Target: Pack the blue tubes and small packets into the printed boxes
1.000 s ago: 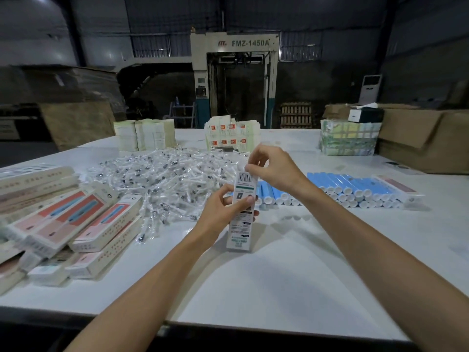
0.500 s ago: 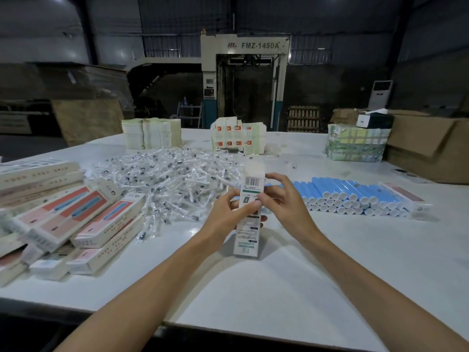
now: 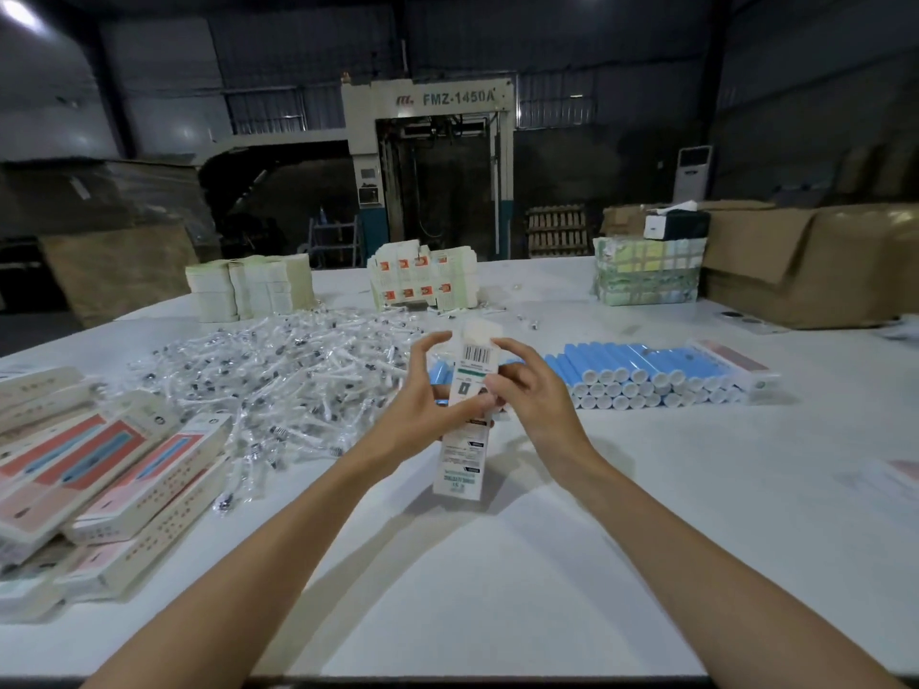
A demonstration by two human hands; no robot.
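White printed box (image 3: 460, 460) at centre: barcode up top, green stripe beneath, end flap standing open (the small print lower down is too blurred to read). The left hand (image 3: 422, 410) curls round its middle and the right hand (image 3: 532, 400) pinches its right edge. Below is a white table (image 3: 497, 589), with blue tubes (image 3: 636, 363) and clear packets (image 3: 278, 370) behind. It's a dim warehouse, FMZ-1450A machine (image 3: 432, 156) at the back. The box stands near upright, long axis vertical, open end up.

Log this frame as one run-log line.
left hand: grips printed box | right hand: pinches it near top | box: upright, top flap open | blue tubes: row on table | small packets: piled on table
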